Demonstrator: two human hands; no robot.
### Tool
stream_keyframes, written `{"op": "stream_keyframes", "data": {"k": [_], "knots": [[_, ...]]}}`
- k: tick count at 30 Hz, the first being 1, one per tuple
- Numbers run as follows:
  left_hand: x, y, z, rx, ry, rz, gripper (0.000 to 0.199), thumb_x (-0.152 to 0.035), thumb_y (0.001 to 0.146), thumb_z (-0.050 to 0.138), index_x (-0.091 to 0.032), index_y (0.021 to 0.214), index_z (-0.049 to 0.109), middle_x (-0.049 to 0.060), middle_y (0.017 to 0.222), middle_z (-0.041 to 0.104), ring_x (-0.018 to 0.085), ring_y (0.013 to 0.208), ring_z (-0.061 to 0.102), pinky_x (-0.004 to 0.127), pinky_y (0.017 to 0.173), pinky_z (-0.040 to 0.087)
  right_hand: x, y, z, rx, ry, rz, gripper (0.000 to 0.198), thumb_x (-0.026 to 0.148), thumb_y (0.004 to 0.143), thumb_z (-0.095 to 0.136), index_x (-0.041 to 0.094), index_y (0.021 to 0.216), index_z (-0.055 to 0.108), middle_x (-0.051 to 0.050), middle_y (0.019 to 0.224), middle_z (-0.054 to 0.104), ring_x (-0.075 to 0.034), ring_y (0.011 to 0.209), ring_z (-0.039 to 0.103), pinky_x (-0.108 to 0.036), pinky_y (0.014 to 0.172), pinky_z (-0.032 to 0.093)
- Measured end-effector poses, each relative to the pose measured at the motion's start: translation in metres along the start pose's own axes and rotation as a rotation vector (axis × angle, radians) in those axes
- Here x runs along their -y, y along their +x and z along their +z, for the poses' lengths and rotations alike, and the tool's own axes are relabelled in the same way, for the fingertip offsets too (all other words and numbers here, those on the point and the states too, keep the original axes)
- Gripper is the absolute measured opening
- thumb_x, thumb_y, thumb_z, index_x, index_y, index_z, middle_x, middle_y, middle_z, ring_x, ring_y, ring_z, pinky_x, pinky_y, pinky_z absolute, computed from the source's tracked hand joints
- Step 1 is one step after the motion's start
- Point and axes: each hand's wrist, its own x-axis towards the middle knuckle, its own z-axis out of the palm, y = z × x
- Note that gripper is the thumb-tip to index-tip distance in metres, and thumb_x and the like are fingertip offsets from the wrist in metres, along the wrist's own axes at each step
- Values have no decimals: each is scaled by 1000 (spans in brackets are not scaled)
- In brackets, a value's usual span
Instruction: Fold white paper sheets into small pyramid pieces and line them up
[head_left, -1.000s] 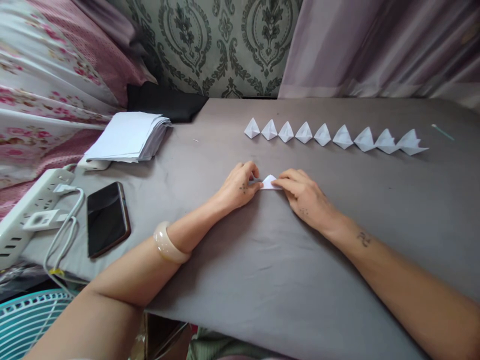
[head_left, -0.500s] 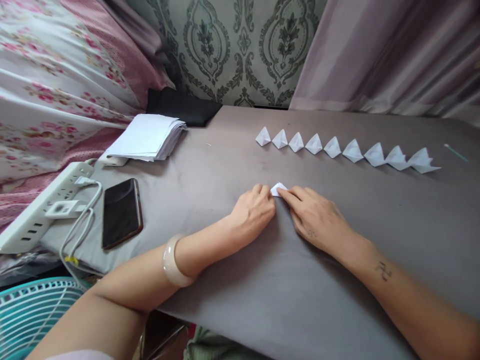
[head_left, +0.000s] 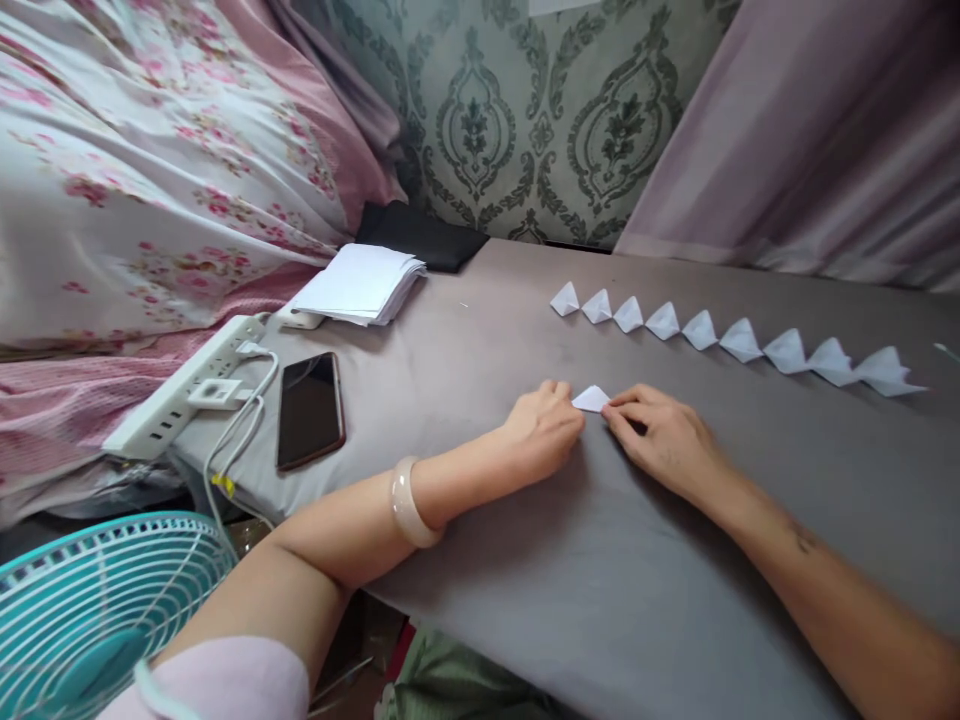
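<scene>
A small folded white paper [head_left: 592,399] lies low on the grey-covered table, its upper edges sloping to a blunt point. My left hand [head_left: 545,428] is closed at the paper's left corner, the fingertips partly hidden behind the knuckles. On the other side, my right hand [head_left: 654,432] pinches the right corner between thumb and index finger. Beyond both hands runs a slanting row of several folded paper boats [head_left: 663,321], standing upright side by side.
At the back left lies a stack of white paper [head_left: 356,280] by a black cloth [head_left: 420,235]. A phone [head_left: 310,411] rests beside a power strip [head_left: 187,385] with white cables. A teal fan [head_left: 112,610] stands below the table's left edge.
My right index finger has gone from pressing on top of the paper to pinching its right corner with the thumb. My left hand stays at the left corner. The whole view has shifted.
</scene>
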Motion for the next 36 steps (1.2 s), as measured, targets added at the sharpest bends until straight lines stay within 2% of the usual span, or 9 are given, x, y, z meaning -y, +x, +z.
{"op": "stream_keyframes", "data": {"k": [4,7,10,12,19,25,29,33,36], "knots": [[9,1,0,-90,-89,-73,37,-38,95,44,-13,86,70,13,100,63,25,95,60,32,73,48,-8,10,5,24,125,250,18,34,79,65,20,68,66,-3,82,66,-17,75,62,-31,72,46],[17,6,10,-192,-181,-73,36,-36,95,43,-16,81,69,9,97,65,22,88,62,29,67,45,-9,9,10,-45,169,352,19,35,75,68,18,85,69,-6,94,65,-17,76,61,-31,73,48],[23,12,20,-265,-304,-100,26,-34,91,51,-18,79,67,6,91,64,18,80,60,27,64,41,-7,3,16,-75,166,278,29,33,81,61,19,106,69,-10,114,60,-19,85,61,-36,85,47],[26,16,24,-292,-389,-124,19,-32,87,57,-18,78,66,5,87,63,16,75,58,26,64,40,-6,0,18,-64,183,247,28,31,83,58,20,106,70,-10,116,59,-21,93,61,-37,89,46],[29,19,24,-274,-562,-124,14,-30,78,66,-17,76,64,3,81,60,13,67,52,25,64,40,-4,-3,14,-78,414,265,14,29,76,63,21,88,65,-3,92,68,-19,85,61,-33,78,46],[27,18,20,-345,-788,-4,35,-35,79,68,-18,109,65,4,91,66,13,74,55,23,67,42,2,-5,5,-75,600,274,20,38,77,64,20,84,68,-2,79,71,-17,71,61,-29,68,45],[21,18,18,-254,-920,5,27,-39,82,63,-15,91,72,3,80,67,12,69,53,23,65,40,7,-8,-3,-85,551,303,18,38,75,67,21,78,71,-1,75,72,-16,68,60,-29,65,43],[16,16,17,-242,-1144,-114,29,-41,73,72,-12,78,72,0,65,63,9,59,48,22,56,35,14,-11,-7,-78,555,346,19,39,74,68,21,77,72,-1,74,71,-15,64,58,-29,62,41],[15,17,16,-224,-1309,-233,28,-38,65,79,-12,73,73,-1,61,61,7,55,46,21,54,33,16,-10,-5,-76,695,341,23,42,73,69,20,78,73,-2,76,71,-16,68,60,-29,65,43]]}}
